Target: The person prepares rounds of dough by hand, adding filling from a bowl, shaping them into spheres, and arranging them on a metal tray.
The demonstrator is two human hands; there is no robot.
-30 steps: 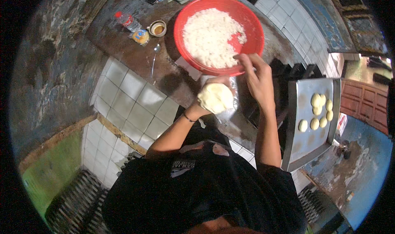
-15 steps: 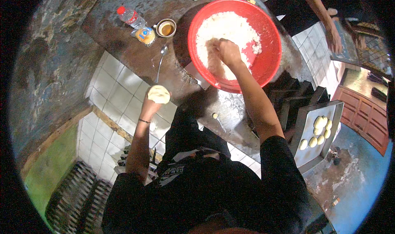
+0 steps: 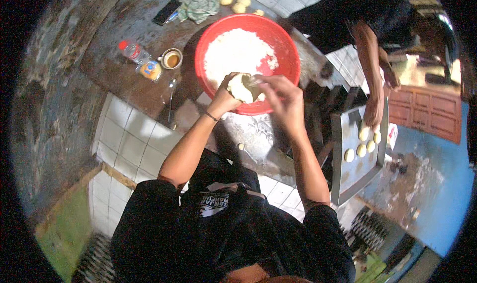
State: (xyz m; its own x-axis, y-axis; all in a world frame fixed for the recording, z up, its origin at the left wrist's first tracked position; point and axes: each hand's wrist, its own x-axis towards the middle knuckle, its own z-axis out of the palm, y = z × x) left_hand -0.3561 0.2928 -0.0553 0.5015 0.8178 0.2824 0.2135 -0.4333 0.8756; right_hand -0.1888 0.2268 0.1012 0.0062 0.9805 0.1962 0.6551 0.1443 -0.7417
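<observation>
Landmark: red bowl (image 3: pixel 284 44), round, holding a heap of white filling (image 3: pixel 233 54), on the dark worktop (image 3: pixel 124 24).
Phone: dark slab (image 3: pixel 166 11), up and left of the bowl.
Bottle: clear plastic, red cap (image 3: pixel 130 50), lying left of the bowl; its label too small to tell.
Packet: small yellow pouch (image 3: pixel 150 70), left of the bowl, touching the bottle's lower end.
Cup: small, brown drink inside (image 3: pixel 172 59), just left of the bowl.
Left hand: (image 3: pixel 224 95) over the bowl's near rim, fingers curled under the dough.
Dough: pale flattened piece (image 3: pixel 242 87), cupped in the left hand above the bowl's near edge.
Right hand: (image 3: pixel 279 95) fingertips pinched together at the dough's edge.
Step, as judged: filling or closing the dough.
Next move calls for: gentle pinching, steady support beneath.
Tray: grey metal (image 3: pixel 354 168), right of the bowl, carrying pale dough balls (image 3: pixel 366 142); another person's hand (image 3: pixel 371 115) at it.
</observation>
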